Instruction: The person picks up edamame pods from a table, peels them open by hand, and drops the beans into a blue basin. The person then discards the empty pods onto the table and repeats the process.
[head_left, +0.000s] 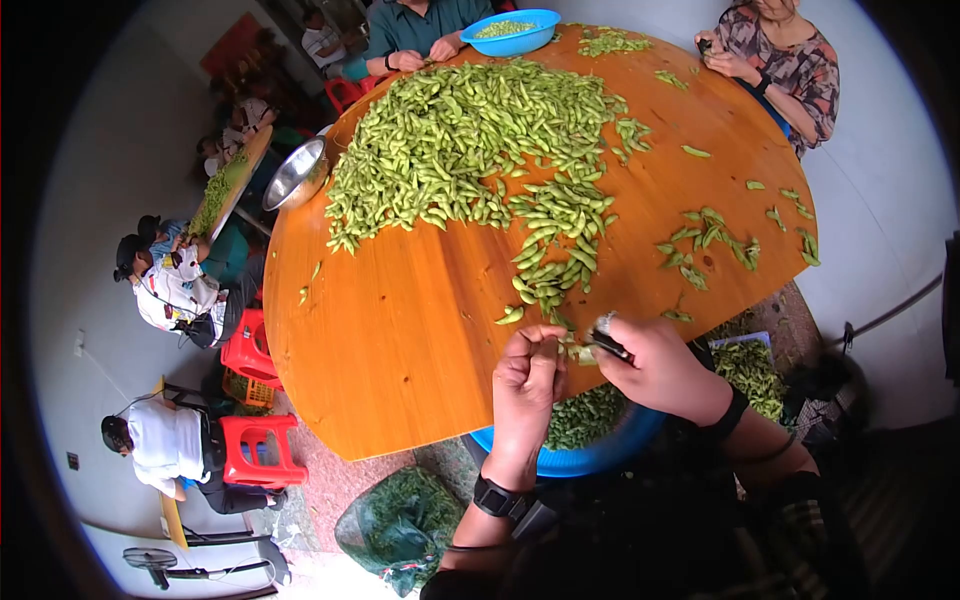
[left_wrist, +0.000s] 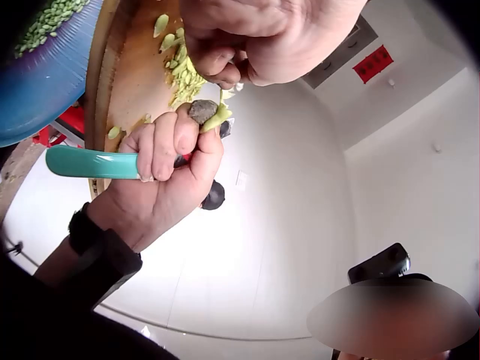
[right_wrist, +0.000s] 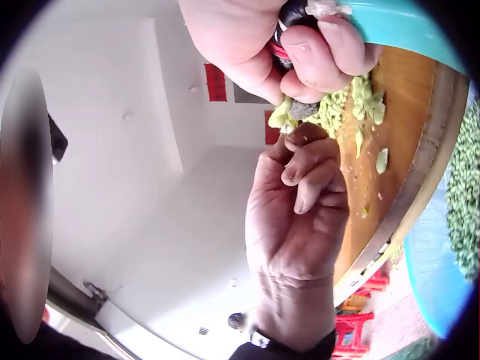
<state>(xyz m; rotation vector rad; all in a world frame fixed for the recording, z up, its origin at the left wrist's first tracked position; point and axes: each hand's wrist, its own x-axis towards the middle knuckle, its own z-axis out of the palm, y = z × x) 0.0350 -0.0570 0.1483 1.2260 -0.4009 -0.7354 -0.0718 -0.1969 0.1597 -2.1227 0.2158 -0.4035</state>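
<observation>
Between my two hands is a green soybean pod [left_wrist: 218, 118], one end in the fingertips of my left hand [head_left: 528, 375]. My right hand [head_left: 655, 368] curls its fingers around a tool with a teal handle [left_wrist: 94, 163]; its working end is hidden in the grip. The right thumb presses against the pod. A grey, cap-like piece [left_wrist: 202, 111] shows at a right fingertip. Under the hands sits a blue basin [head_left: 610, 447] holding shelled green beans [head_left: 582, 415]. Just beyond the hands, a trail of pods [head_left: 560, 250] leads to a large heap [head_left: 470, 130].
The wooden table [head_left: 370, 350] has scattered shells [head_left: 710, 235] at the right. A metal bowl [head_left: 297, 175] stands by its left edge, a blue bowl [head_left: 515, 35] at the far side. Below are red stools [head_left: 258, 455] and a green net bag [head_left: 395, 525]. Other people sit around.
</observation>
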